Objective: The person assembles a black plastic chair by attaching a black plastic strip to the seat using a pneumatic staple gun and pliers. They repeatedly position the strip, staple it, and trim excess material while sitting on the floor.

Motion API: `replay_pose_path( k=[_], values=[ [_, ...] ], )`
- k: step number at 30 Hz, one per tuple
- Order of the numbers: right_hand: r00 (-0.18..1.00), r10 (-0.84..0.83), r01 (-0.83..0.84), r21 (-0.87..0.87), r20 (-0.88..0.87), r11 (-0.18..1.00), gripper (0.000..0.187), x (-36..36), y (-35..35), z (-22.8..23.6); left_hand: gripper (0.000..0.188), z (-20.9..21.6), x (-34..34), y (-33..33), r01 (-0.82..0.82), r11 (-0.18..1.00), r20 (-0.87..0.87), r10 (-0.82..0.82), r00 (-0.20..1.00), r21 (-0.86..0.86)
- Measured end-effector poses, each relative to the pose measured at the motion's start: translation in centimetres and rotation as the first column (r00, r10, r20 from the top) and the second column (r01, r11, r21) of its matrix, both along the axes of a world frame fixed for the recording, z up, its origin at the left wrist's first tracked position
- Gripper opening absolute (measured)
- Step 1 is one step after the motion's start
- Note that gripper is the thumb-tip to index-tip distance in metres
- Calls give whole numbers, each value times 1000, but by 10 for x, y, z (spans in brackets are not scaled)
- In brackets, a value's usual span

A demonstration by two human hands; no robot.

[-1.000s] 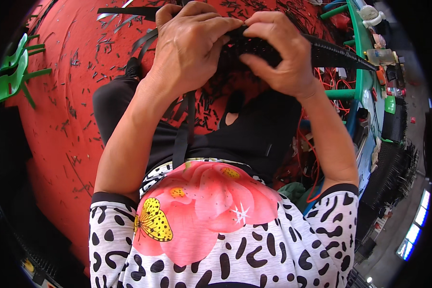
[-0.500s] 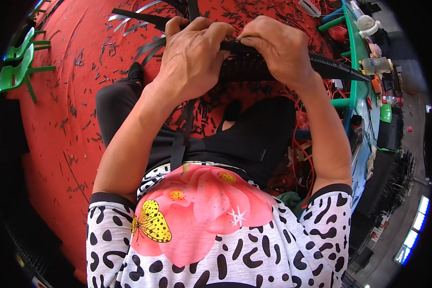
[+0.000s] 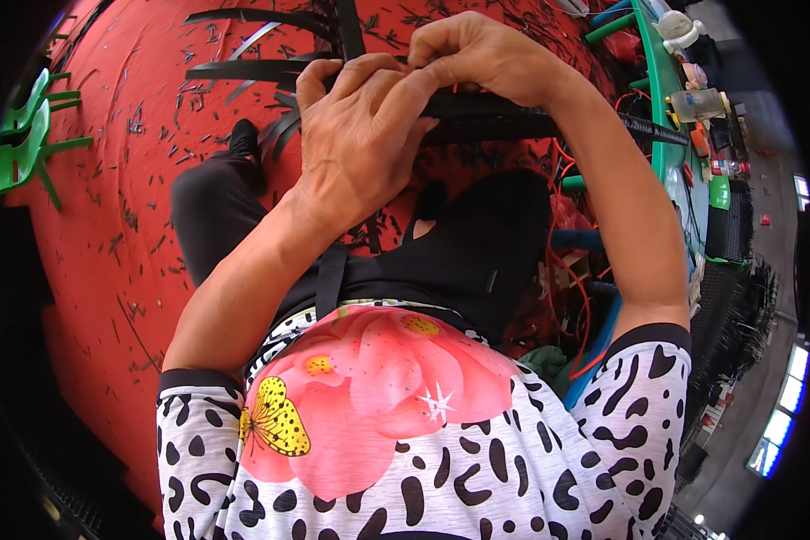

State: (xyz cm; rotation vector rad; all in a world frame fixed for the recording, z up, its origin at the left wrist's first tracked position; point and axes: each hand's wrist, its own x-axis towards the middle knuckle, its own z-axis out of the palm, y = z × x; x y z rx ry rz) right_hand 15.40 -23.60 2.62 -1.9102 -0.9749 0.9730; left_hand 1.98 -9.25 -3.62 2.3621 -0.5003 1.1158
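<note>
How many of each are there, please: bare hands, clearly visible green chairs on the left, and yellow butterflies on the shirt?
Left hand and right hand: 2
Clearly visible green chairs: 2
Yellow butterfly: 1
Total: 5

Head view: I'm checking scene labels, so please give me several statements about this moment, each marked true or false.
1. Black strips stick out to the left of the left hand. True.
2. The right hand rests on the shirt. False: it is up by the left hand's fingers.
3. The floor covering is blue. False: it is red.
4. The shirt's printed butterfly is yellow. True.
5. Green chairs stand at far right. False: far left.
</note>
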Motion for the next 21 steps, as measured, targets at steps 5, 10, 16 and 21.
replay_pose_path(
  k=[5, 10, 16, 21],
  values=[
    [1000, 11, -11, -46, 7, 999, 13, 2, -3, -10, 31, 0, 3, -3, 5, 999, -8, -5, 1000, 42],
    [501, -433, 55, 472, 750, 880, 9, -13, -6, -25, 25, 5, 13, 0, -43, 995, -35, 46, 998, 90],
    [232, -752, 461, 611, 617, 643, 9, -85, -161, -38, 25, 8, 29, 11, -15, 997, -68, 21, 997, 78],
    [-166, -696, 754, 545, 698, 367, 8, -121, -355, -70, 25, 9, 39, 20, 6, 998, -92, 0, 996, 64]
  ],
)
